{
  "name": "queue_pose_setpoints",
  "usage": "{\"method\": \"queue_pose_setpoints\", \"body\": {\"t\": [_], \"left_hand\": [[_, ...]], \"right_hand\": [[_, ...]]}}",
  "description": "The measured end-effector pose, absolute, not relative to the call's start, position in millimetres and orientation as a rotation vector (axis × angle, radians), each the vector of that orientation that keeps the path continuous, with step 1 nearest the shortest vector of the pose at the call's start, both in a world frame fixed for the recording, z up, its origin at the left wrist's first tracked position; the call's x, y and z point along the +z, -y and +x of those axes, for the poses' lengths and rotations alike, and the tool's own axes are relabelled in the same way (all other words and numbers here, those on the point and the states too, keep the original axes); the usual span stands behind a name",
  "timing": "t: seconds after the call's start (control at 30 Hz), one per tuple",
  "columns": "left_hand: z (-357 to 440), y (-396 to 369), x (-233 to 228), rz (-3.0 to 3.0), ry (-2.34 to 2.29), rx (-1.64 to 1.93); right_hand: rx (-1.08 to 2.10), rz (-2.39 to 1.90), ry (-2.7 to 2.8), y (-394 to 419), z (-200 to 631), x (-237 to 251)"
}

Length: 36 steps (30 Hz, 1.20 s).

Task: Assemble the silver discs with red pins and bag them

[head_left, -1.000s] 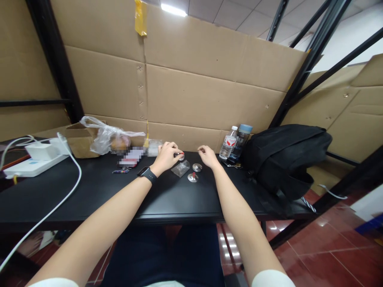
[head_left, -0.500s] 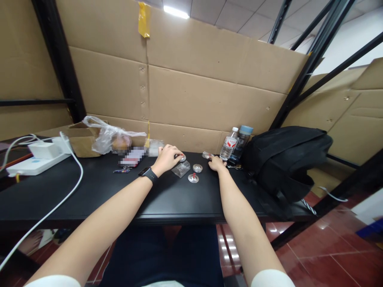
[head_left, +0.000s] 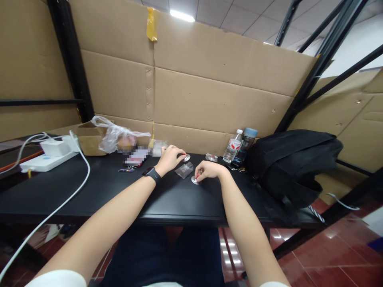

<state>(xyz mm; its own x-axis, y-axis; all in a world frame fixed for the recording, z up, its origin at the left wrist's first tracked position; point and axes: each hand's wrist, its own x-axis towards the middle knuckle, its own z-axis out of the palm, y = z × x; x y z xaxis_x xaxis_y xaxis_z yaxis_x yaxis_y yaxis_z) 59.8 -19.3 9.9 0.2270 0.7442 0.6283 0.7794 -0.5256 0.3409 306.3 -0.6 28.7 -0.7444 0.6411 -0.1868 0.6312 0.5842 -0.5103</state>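
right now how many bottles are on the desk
2. A clear water bottle with a red label stands by the cardboard wall; a dark bottle with a blue cap stands just right of it, beside the black backpack.

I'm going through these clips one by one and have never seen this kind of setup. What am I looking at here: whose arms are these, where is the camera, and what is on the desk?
There is no machine here. The one view comes from a camera worn on a person's head, looking forward and down, so both arms are the wearer's own. The left hand, with a dark watch on its wrist, rests its fingers on a small silver disc. The right hand pinches another small silver disc lying on the black desk. Between them lies a small clear bag; a further shiny piece lies behind. Elsewhere: two bottles, a black backpack, a white power strip, a plastic bag, and cardboard behind.
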Motion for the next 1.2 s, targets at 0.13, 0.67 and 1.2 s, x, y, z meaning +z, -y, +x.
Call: {"method": "queue_pose_setpoints", "body": {"t": [0.13, 0.67, 1.2], "left_hand": [[61.2, 20.3, 11.1, -2.417, 1.523, -1.254], [70.0, 4.5, -0.5, -2.637, 1.413, -1.985], [68.9, 17.2, 8.8, -2.55, 1.68, -1.381]], "right_hand": [[0.807, -1.093, 2.661, -0.7, 304.2, 26.1], [1.0, -0.793, 1.646, 2.3, 259.2, 8.2], [0.891, -0.813, 1.755, 4.3, 261.7, 9.0]]}}
